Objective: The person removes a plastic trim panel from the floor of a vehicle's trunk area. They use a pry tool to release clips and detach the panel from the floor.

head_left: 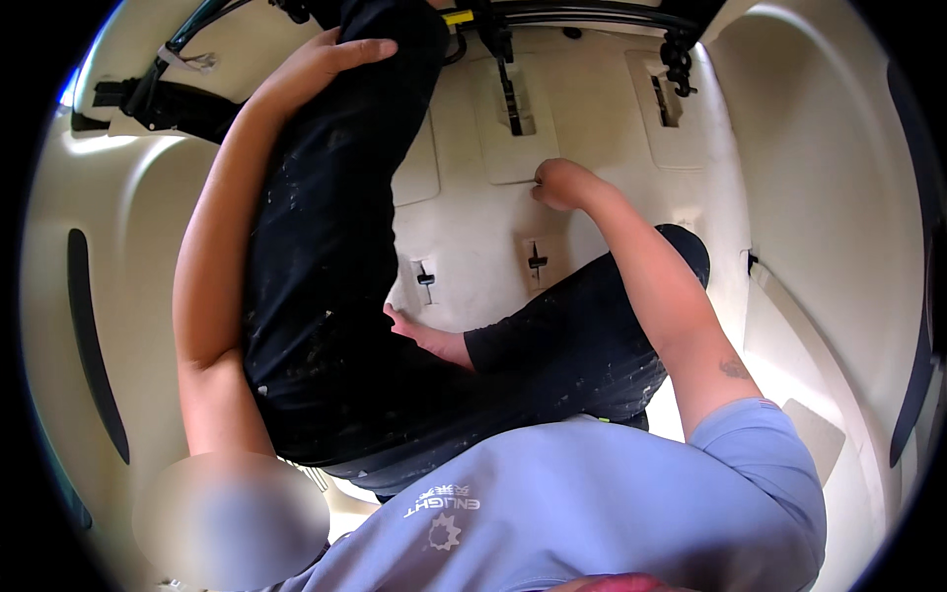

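Note:
My left hand [340, 59] rests on the raised knee of my black trousers [340, 187]. Its thumb lies stretched across the cloth, while the other fingers are mostly out of sight past the knee. Over the beige moulded panel [469, 148], my right hand [566, 185] is closed with its fingers curled. A small dark spot shows at its fingertips, and whatever they hold is too small to name. Near that hand is a slotted recess with a dark metal fitting [513, 104]; a smaller black clip [537, 261] sits in a slot below it.
Black cables and brackets [582, 15] run along the far edge, with a yellow tag [458, 17] on them. Another black clip [425, 279] and a right-hand slotted fitting [665, 99] are set in the panel. Curved beige walls [819, 148] rise at both sides.

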A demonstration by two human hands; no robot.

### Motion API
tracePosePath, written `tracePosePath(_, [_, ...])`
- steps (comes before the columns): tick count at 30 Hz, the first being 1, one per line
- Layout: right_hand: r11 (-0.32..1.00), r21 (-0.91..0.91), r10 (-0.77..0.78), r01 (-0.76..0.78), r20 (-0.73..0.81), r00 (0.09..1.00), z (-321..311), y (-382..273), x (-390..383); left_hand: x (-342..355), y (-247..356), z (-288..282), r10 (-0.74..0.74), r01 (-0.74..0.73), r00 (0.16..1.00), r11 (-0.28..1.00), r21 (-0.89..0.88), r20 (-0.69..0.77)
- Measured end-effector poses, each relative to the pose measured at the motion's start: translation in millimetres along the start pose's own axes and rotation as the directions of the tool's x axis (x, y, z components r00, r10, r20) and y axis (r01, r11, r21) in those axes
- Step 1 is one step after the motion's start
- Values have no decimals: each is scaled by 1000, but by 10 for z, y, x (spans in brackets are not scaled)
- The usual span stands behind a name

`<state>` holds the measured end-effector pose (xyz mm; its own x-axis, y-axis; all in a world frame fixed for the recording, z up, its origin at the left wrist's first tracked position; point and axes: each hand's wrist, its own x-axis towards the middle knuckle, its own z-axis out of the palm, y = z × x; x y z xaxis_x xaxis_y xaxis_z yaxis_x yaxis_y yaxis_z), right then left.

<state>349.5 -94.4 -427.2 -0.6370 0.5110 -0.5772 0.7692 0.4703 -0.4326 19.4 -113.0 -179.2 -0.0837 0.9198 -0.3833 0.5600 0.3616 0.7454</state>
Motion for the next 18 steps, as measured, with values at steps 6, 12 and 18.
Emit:
tracePosePath(6, [997,67,-36,39,-42,998,-41,13,-111,-48,9,47,3,-5,997,1000,-22,-79])
tracePosePath(12, [997,69,-40,45,-67,997,-15,44,-143,-52,12,36,-58,59,994,998,7,-91])
tracePosePath(18, [996,65,-63,65,-41,997,-120,-87,-167,-75,4,53,-98,92,990,994,-63,-100])
